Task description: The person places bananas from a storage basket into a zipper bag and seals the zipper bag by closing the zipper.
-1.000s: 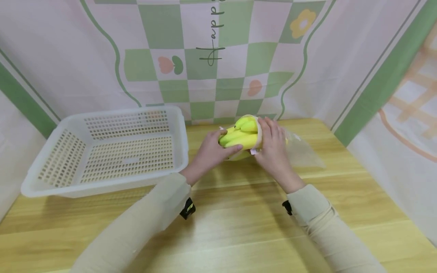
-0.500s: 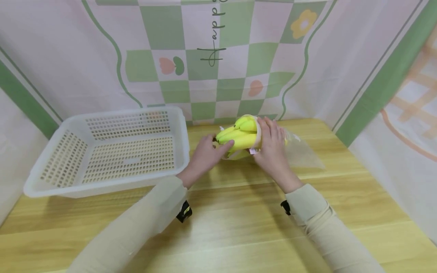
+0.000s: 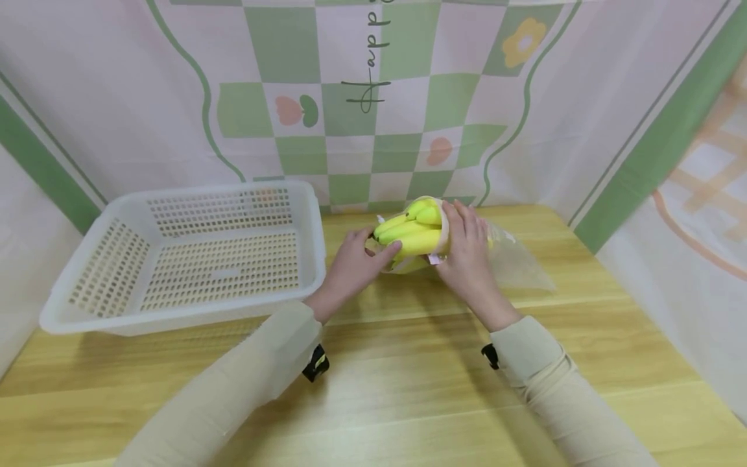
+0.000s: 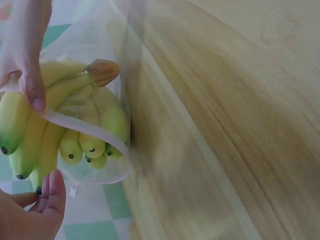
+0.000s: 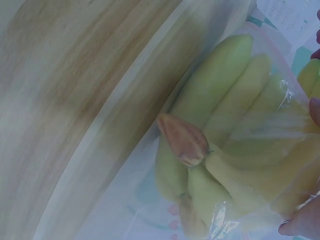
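Several yellow bananas with green tips (image 3: pixel 414 237) stick out of the mouth of a see-through bag with a pale pink rim (image 4: pixel 95 131). Behind the rim, a brown stem (image 4: pixel 104 73) shows through the film, and the bag's slack end (image 3: pixel 519 263) trails right along the table. My left hand (image 3: pixel 357 263) pinches the banana tips at the left, its thumb on the near side. My right hand (image 3: pixel 467 256) grips the bag just behind its mouth, fingers over the top. In the right wrist view the bagged bananas (image 5: pixel 227 95) lie beside part of that hand (image 5: pixel 302 222).
On the left of the wooden table (image 3: pixel 385 389) stands a white plastic basket (image 3: pixel 218 311) with perforated sides and nothing in it. A patterned green, white and pink cloth (image 3: pixel 344 155) hangs close behind the bananas.
My left hand has drawn back left and slightly down from farther over the bananas to their tips. My right hand keeps its hold on the bag.
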The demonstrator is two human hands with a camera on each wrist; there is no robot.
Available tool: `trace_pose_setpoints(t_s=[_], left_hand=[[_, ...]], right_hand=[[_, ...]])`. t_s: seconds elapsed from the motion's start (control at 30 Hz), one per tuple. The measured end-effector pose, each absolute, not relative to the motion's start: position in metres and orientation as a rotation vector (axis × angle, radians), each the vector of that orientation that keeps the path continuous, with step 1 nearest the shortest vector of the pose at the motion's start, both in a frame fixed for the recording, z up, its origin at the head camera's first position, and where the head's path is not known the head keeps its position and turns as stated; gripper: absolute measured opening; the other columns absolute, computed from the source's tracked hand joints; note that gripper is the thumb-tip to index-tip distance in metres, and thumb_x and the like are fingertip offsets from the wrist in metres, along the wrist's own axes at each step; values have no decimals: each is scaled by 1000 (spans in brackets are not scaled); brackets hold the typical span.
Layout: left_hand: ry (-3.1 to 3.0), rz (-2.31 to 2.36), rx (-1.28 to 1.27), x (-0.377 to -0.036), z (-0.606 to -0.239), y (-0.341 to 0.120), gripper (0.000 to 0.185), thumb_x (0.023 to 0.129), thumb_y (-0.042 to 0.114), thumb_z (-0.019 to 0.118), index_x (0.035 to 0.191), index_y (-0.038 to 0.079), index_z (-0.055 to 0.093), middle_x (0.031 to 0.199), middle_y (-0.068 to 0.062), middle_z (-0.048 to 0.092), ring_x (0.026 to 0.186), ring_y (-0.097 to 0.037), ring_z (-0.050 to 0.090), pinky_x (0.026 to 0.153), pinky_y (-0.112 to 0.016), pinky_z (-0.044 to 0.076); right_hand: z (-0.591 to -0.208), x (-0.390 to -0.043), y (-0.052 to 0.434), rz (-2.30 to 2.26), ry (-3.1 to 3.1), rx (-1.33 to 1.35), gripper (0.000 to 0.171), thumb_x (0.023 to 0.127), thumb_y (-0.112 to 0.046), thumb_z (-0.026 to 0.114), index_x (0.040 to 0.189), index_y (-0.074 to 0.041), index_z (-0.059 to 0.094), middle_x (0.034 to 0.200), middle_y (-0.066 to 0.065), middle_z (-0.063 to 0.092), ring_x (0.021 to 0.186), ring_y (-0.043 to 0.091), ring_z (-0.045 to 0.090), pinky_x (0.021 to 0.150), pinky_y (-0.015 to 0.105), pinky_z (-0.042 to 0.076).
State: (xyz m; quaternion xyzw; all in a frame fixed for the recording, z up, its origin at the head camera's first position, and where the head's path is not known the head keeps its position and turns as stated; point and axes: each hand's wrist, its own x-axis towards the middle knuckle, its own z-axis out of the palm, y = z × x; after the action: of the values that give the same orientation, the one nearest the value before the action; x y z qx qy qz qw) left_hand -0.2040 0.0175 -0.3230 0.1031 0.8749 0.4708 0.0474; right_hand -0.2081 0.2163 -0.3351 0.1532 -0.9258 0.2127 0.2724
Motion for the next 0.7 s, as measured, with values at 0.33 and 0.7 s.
trace_pose_setpoints(t_s=[0.33, 0.7], left_hand=[[2659, 1492, 352, -205, -325, 19, 59, 99, 46, 42, 146, 11, 38, 146, -12, 42, 108, -24, 58, 81, -35, 54], [2589, 1584, 389, -207, -328, 21, 49, 101, 33, 36, 146, 13, 39, 148, -8, 40, 130, -29, 47, 106, -46, 43]], right_hand=[[-334, -206, 216, 626, -2515, 393, 90, 69, -4, 82, 142, 3, 31, 147, 29, 28, 141, 48, 19, 118, 58, 16], [-334, -204, 215, 636, -2446, 450, 87, 66, -3, 84, 139, 4, 36, 146, 31, 31, 140, 50, 20, 116, 61, 19]])
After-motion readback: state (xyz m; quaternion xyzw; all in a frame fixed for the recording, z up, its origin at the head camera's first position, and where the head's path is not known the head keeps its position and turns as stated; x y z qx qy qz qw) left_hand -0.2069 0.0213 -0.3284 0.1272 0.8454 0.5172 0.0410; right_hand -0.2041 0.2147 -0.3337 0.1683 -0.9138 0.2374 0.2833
